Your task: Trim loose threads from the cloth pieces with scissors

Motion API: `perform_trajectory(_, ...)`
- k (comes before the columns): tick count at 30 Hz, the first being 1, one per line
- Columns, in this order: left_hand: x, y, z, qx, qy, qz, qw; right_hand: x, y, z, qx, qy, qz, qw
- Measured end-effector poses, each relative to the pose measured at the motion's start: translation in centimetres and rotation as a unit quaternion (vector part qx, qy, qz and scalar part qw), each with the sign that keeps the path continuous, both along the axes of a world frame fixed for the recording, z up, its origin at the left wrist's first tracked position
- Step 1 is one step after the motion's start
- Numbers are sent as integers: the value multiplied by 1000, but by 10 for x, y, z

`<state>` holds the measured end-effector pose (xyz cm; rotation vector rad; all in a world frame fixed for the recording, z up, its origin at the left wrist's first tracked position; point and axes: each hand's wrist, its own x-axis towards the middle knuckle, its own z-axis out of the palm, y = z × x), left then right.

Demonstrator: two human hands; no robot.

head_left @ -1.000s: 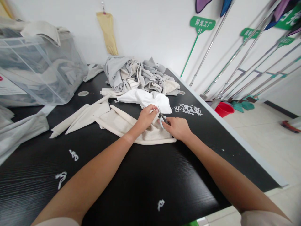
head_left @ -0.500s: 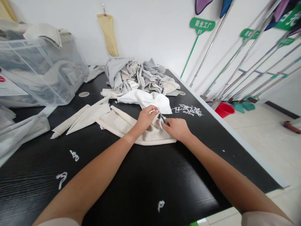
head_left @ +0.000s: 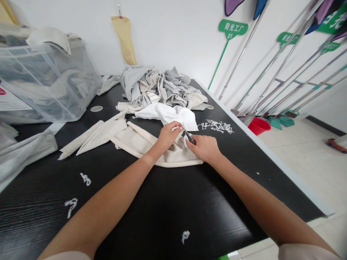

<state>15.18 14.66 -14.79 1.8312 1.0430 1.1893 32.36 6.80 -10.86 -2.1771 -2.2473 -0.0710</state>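
My left hand [head_left: 169,135] pinches an edge of a cream cloth [head_left: 141,144] that is spread on the black table [head_left: 151,202]. In my right hand [head_left: 206,147] is a pair of scissors [head_left: 189,137] with pale finger loops. Their blades point up and left, close to my left fingertips; whether they touch the cloth there I cannot tell. A white cloth [head_left: 168,112] lies just beyond both hands. To the right of it is a small heap of white thread scraps [head_left: 217,126].
Grey and beige cloths [head_left: 159,85] are piled at the back. A clear plastic bin [head_left: 67,90] full of cloths stands at left, near folded cream strips [head_left: 94,139]. A red bucket [head_left: 258,126] and long-handled tools [head_left: 244,54] are beyond the table's right edge.
Hardly anything differs. My right hand and the scissors' handles have shifted very slightly; the left hand keeps its place on the cloth.
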Motion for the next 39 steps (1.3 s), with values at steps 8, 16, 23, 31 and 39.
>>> perform_trajectory(8,-2,1,-3,16,-17,-1,1000,-1,1,-4,21,3,8,1000)
perform_trajectory(16,0,0,-1,4,-4,-6,1000,0,2,-3,26,6,2,1000)
perform_trajectory(23,-1,2,-3,-3,-11,-6,1000,11,8,-8,27,138,-11,990)
perform_trajectory(31,1,2,-4,-11,-5,-30,999,19,11,-7,-19,188,-18,982)
perform_trajectory(39,0,5,-9,-32,-15,19,999,18,9,-8,-13,98,19,995)
